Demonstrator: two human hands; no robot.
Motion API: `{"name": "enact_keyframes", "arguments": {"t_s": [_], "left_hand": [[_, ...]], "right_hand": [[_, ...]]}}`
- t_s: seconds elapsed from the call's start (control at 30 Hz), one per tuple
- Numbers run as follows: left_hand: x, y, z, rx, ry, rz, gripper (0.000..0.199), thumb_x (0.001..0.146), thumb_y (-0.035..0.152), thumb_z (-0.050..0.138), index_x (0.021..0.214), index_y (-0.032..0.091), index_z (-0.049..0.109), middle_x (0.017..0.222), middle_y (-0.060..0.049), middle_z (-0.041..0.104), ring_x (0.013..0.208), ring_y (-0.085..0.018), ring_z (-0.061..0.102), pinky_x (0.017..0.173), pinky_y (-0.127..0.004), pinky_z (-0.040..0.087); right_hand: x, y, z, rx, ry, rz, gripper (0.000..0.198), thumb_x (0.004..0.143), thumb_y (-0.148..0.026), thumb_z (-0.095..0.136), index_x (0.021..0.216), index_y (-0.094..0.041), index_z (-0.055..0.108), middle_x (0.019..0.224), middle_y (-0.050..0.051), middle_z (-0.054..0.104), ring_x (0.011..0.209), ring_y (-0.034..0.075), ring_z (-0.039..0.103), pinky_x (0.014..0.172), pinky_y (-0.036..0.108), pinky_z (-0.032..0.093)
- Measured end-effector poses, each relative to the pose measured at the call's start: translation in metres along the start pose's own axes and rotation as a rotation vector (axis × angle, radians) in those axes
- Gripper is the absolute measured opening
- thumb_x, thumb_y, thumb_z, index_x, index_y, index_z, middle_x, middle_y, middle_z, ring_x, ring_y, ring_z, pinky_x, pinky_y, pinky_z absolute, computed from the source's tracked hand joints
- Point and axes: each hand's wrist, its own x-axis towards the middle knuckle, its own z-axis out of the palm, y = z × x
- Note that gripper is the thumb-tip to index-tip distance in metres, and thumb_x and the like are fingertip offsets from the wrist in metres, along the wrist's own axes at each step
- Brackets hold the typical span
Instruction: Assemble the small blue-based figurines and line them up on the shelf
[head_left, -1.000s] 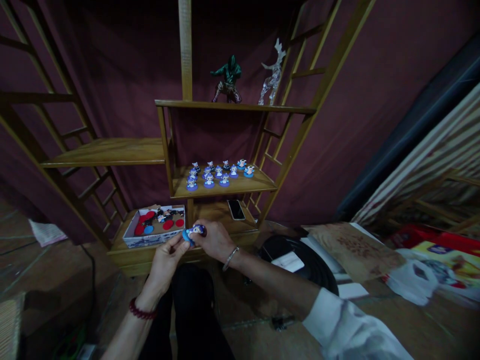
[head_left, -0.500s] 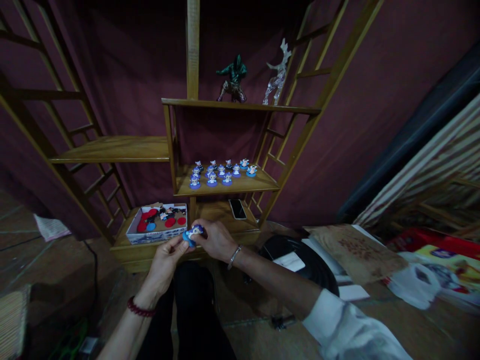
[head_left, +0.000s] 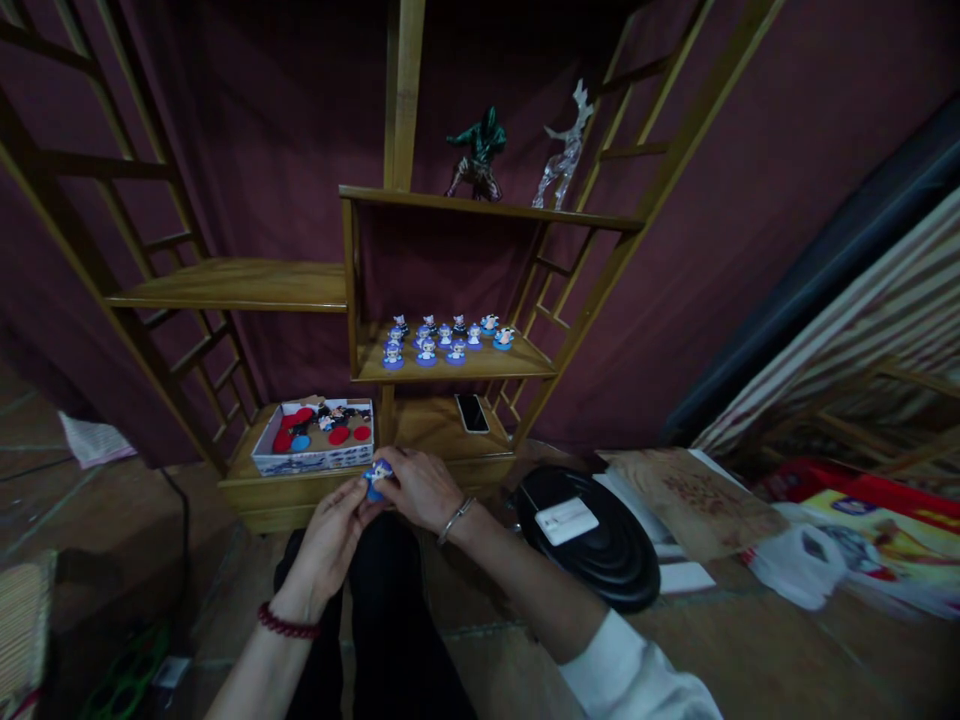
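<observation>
Between my two hands is a small toy figurine [head_left: 377,478] with purple hair and a blue base. The fingers of my left hand [head_left: 336,522] are closed around its lower part, and a red bead bracelet circles that wrist. My right hand [head_left: 422,487], with a silver bangle at the wrist, pinches the figurine's upper part from the right. Just behind my left hand stands an open box [head_left: 313,460] with red and blue discs and small figure parts inside. Several similar figurines [head_left: 426,351] stand in rows on the middle shelf [head_left: 480,369].
A phone [head_left: 472,413] lies on the low shelf right of the box. A dark green figure [head_left: 480,155] and a clear deer statue [head_left: 562,155] stand on the upper shelf. To my right are a round black stool [head_left: 615,565], cardboard [head_left: 697,500] and a plastic bag [head_left: 799,565].
The figurine has turned more upright between my fingers, and my right hand has come closer around it. My view has shifted slightly, showing more of the black stool.
</observation>
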Motion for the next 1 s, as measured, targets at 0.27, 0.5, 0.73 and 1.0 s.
{"name": "enact_keyframes", "arguments": {"t_s": [0.27,0.5,0.73,1.0], "left_hand": [[-0.012,-0.018,-0.015,-0.021,0.129,-0.053,0.015,0.077,0.006,0.046,0.072,0.010,0.060,0.075,-0.006,0.064,0.066,-0.012,0.060,0.070,-0.030,0.052],[-0.027,-0.023,-0.013,-0.032,0.120,-0.060,0.016,0.079,0.007,0.044,0.077,0.009,0.059,0.076,-0.008,0.063,0.065,-0.013,0.060,0.060,-0.025,0.052],[-0.041,-0.019,-0.010,0.000,0.118,-0.050,0.014,0.075,0.005,0.046,0.077,0.009,0.060,0.070,-0.005,0.062,0.058,-0.010,0.058,0.059,-0.025,0.051],[-0.047,-0.024,-0.009,0.016,0.112,-0.055,0.016,0.075,0.005,0.046,0.078,0.010,0.061,0.068,-0.004,0.062,0.056,-0.010,0.058,0.053,-0.022,0.049]], "right_hand": [[-0.031,-0.024,0.020,-0.011,-0.052,0.112,0.032,0.083,-0.025,0.045,0.115,-0.024,0.043,0.105,0.006,0.059,0.092,0.018,0.057,0.074,0.027,0.040],[-0.050,-0.036,0.020,-0.024,0.018,0.151,0.031,0.082,-0.026,0.047,0.112,-0.023,0.042,0.100,0.004,0.061,0.091,0.017,0.057,0.075,0.026,0.038],[-0.060,-0.045,0.021,-0.024,0.051,0.132,0.022,0.082,-0.028,0.046,0.104,-0.023,0.047,0.097,0.003,0.060,0.091,0.016,0.055,0.076,0.026,0.037],[-0.069,-0.048,0.019,-0.058,0.079,0.140,0.020,0.084,-0.029,0.043,0.102,-0.024,0.047,0.094,0.002,0.060,0.089,0.016,0.056,0.073,0.025,0.037]]}}
